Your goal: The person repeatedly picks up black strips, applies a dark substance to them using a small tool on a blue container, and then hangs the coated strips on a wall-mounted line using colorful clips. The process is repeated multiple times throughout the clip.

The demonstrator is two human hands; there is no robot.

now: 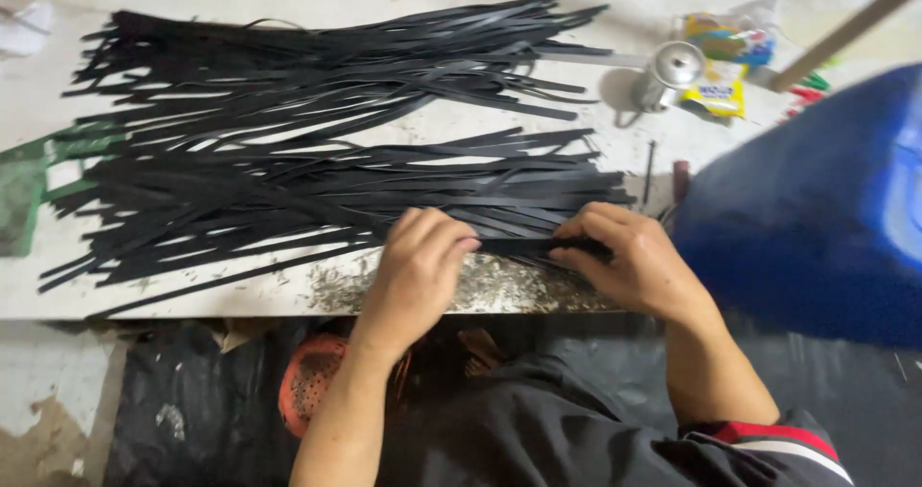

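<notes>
Your left hand (420, 256) lies palm down with its fingers curled over the near ends of the black strips (317, 194), pressing them against the bench (240, 295). Your right hand (629, 256) sits just beside it to the right, fingers bent and pinching the same bunch of strip ends where they reach the near edge of the bench. Both hands touch the strips; the two hands are close but apart, with a short run of strips showing between them.

The nearer heap of strips fans out leftward from your hands across the middle of the bench. A second heap of black strips (327, 60) lies beyond it, toward the far side. Dark scraps and dust (499, 285) speckle the bench edge under your hands.

Far right on the bench stands a small metal can (669, 74), with yellow and blue packets (722, 60) just behind it. A large blue drum (816, 208) fills the right side. Below the bench edge, an orange perforated basket (309, 381) shows beside your left forearm.
</notes>
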